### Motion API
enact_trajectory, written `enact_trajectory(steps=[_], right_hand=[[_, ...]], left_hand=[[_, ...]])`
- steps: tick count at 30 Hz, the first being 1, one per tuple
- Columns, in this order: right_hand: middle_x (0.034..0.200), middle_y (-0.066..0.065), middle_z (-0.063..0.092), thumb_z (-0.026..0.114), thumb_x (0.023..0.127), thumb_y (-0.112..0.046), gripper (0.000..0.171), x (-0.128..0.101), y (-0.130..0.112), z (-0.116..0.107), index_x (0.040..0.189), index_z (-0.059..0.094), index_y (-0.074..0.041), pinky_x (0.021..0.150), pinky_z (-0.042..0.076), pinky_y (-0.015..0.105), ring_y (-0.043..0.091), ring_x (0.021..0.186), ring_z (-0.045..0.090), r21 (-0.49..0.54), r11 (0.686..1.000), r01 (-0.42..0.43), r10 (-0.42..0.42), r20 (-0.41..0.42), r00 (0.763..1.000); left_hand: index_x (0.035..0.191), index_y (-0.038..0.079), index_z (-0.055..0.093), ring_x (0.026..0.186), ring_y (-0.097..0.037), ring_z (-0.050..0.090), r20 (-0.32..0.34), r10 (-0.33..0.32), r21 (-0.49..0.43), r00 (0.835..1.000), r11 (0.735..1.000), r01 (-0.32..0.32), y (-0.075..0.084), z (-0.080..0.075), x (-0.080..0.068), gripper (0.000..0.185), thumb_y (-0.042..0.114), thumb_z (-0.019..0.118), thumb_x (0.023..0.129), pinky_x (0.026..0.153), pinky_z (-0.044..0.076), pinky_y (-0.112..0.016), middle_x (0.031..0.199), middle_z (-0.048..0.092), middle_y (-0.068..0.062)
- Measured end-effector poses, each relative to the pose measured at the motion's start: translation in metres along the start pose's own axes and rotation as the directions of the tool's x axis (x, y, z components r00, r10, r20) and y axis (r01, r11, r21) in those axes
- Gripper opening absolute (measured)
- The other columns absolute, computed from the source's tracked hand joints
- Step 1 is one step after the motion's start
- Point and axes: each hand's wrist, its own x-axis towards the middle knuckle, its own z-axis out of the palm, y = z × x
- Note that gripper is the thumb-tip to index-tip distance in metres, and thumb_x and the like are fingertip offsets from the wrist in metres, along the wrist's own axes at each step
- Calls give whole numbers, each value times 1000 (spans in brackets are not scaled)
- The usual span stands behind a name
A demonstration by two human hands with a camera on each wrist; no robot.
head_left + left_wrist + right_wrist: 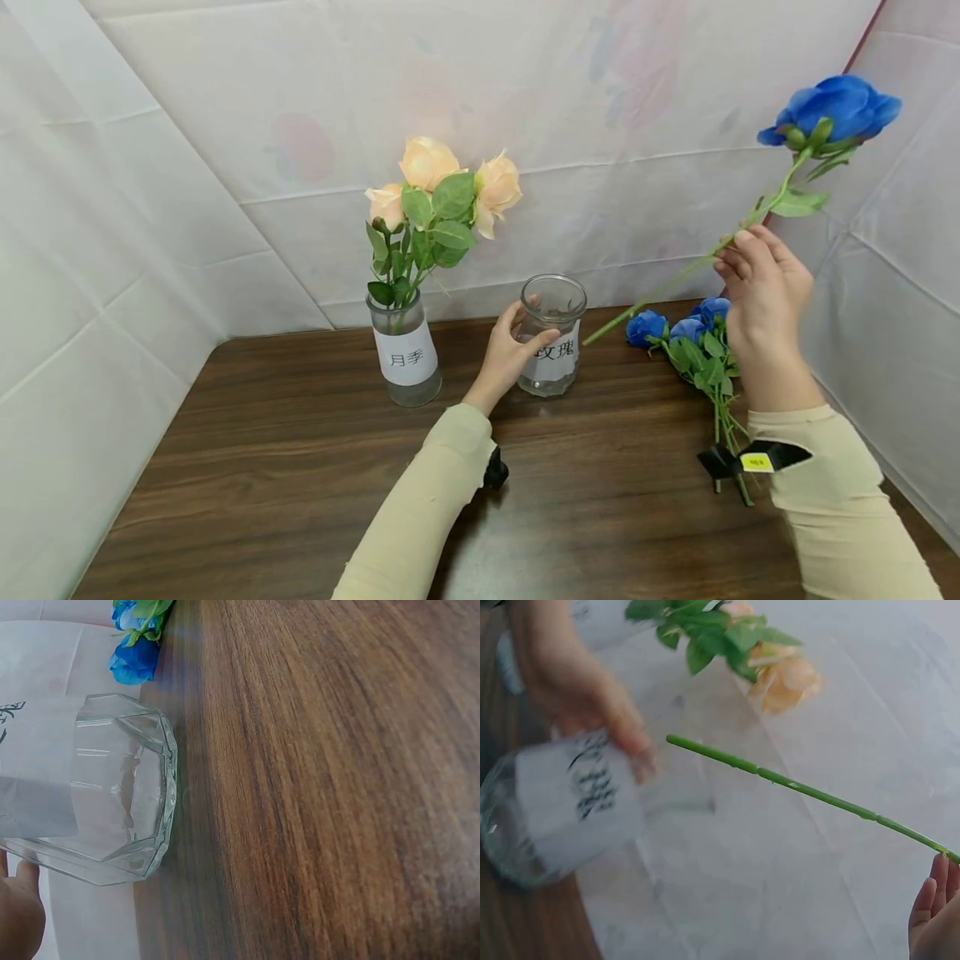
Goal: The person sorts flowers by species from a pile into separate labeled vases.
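Right grip (761, 287) pinching blue rose stem (675, 279), held aloft, long axis slanting down-left, cut end just beside empty jar (551, 333) mouth. Left grip (510, 354) curled round jar near surface (300, 467) rear edge.

I count two glass jars (551, 333), one of them filled (406, 354). Three peach roses (427, 162) stand in that one. One blue rose (840, 107) is aloft; about three more blue roses (678, 329) lie on the table (300, 467).
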Motion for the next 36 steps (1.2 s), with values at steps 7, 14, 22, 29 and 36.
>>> enact_trajectory(steps=[7,14,22,29,36], right_hand=[[83,16,67,71,87,5,17,4,8,32,101,61,6,58,53,25,21,65,63,24,999,37,-37,9,999],[83,15,68,71,89,1,14,7,30,39,100,65,7,61,53,24,20,67,64,-39,994,104,-104,7,995],[84,9,67,70,91,-4,9,-3,73,25,98,68,0,65,54,24,17,72,65,-182,982,54,-53,7,999],[80,3,67,66,95,-6,6,-13,107,15,98,67,-1,67,54,25,14,71,65,-309,950,43,-33,37,999],[81,-6,68,67,94,-7,6,-21,125,10,100,69,-4,71,53,26,10,75,65,-465,882,72,-24,108,994]], left_hand=[[145,3,45,139,-27,38,-2,-4,6,1000,1000,4,0,0,0,64,18,75,91,113,33,-38,147,46,-11],[144,17,48,138,-18,39,-41,10,12,999,1000,-9,-39,4,15,65,30,78,87,113,33,-34,145,47,1],[143,16,48,137,-18,39,-35,13,9,999,1000,-13,-39,3,14,65,30,78,88,108,39,-36,144,48,3],[143,18,48,138,-21,39,-46,14,35,999,999,-12,-41,3,14,66,35,78,87,115,32,-36,145,47,1],[144,16,48,138,-18,39,-47,12,31,999,999,-10,-41,4,15,66,32,78,88,114,31,-34,144,48,3]])
